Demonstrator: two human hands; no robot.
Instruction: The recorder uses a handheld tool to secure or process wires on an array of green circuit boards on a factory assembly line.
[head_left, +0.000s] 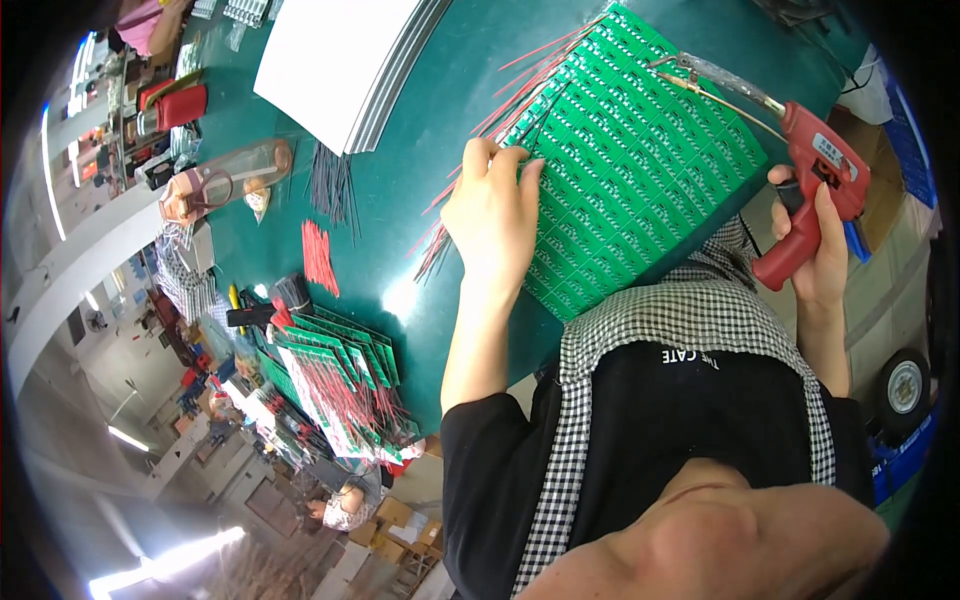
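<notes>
A large green circuit board panel [640, 170], divided into many small boards, lies slanted on the table in front of me. My left hand [493, 222] is at its left edge with bent fingers, pinching a thin black wire [545, 118] that lies over the board. Red wires [535, 75] stick out past that same edge, beside and under my hand. My right hand [818, 262] is wrapped round the handle of a red soldering gun [828, 160]. Its metal nozzle and thin tube point left, with their ends over the panel's upper right part.
On the green table [430, 130] are a stack of white sheets [330, 60], black wires [335, 190] and a bundle of red wires [318, 258]. Wired green boards [345, 360] are piled at the left near edge. A clear bottle [235, 175] lies farther left. A black wheel [903, 392] stands at right.
</notes>
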